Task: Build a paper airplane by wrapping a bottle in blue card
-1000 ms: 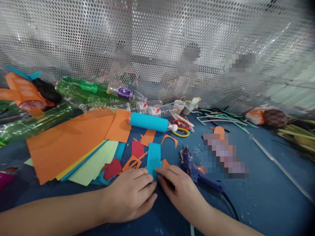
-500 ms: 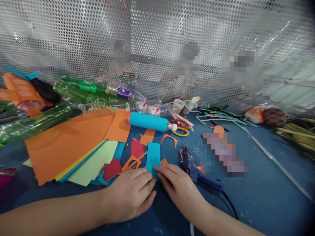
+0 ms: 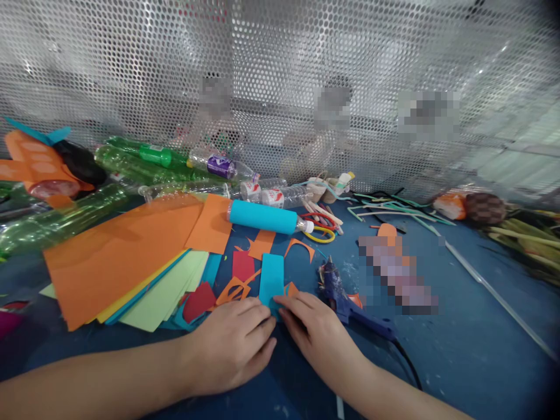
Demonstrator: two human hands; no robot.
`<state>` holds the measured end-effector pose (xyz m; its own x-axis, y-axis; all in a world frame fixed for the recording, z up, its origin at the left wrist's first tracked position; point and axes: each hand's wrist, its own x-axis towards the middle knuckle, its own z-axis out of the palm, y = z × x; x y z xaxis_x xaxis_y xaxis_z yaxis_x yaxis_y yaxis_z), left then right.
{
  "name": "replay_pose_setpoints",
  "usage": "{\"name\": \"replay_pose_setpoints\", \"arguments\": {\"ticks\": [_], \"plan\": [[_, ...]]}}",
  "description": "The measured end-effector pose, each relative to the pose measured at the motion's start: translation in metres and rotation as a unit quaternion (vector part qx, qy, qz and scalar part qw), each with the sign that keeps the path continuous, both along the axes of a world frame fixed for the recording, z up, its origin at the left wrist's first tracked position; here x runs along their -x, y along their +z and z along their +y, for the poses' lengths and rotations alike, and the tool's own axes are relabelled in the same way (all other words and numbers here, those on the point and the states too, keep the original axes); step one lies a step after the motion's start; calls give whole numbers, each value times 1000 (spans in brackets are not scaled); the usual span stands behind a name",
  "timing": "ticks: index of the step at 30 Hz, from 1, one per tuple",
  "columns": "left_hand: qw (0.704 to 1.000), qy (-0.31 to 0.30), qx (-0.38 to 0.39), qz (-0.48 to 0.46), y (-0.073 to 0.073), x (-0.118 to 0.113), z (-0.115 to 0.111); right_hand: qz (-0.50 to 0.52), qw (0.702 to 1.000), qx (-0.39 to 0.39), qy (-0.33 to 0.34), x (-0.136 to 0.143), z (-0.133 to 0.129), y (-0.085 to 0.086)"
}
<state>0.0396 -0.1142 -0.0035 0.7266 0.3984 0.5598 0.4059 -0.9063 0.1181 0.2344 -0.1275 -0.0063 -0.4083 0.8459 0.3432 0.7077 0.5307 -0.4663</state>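
A small blue paper piece (image 3: pixel 272 274) with rounded top corners lies in front of me, its near end under my fingers. My left hand (image 3: pixel 234 338), fingers bent and held together, grips its lower left edge. Across from it, my right hand (image 3: pixel 312 329) pinches the lower right edge, with thumb and fingertips close together. How the paper's near end is folded is hidden by the fingers. Beyond it rests a clear bottle wrapped in blue paper (image 3: pixel 265 217), white cap to the right. A dark blue glue gun (image 3: pixel 339 294) lies just right of my right hand.
Orange sheets (image 3: pixel 126 251) and pale green sheets (image 3: pixel 164 294) fan out at left, with red scraps (image 3: pixel 242 265) nearby. Green bottles (image 3: pixel 65 219) lie at the far left. Scissors with yellow handles (image 3: pixel 321 234) lie past the glue gun. A perforated metal screen (image 3: pixel 271 70) borders the table.
Both hands stay at the near end of the blue paper piece, with hardly any movement. The view has shifted very slightly.
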Motion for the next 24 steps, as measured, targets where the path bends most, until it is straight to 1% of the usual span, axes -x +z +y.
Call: {"name": "replay_pose_setpoints", "arguments": {"ticks": [4,6,12,19,24], "plan": [[998,22,56,-34,-3,2,4,7,1000,7,-3,0,2,0],[996,28,66,-47,-4,4,6,7,1000,9,-4,0,2,0],[998,-18,37,-52,-2,5,6,8,1000,3,-3,-1,1,-3],[997,-1,48,-54,2,4,6,-5,1000,2,-5,-1,1,-1],[997,-5,42,-59,2,4,6,-2,1000,0,-2,-1,2,-1]]}}
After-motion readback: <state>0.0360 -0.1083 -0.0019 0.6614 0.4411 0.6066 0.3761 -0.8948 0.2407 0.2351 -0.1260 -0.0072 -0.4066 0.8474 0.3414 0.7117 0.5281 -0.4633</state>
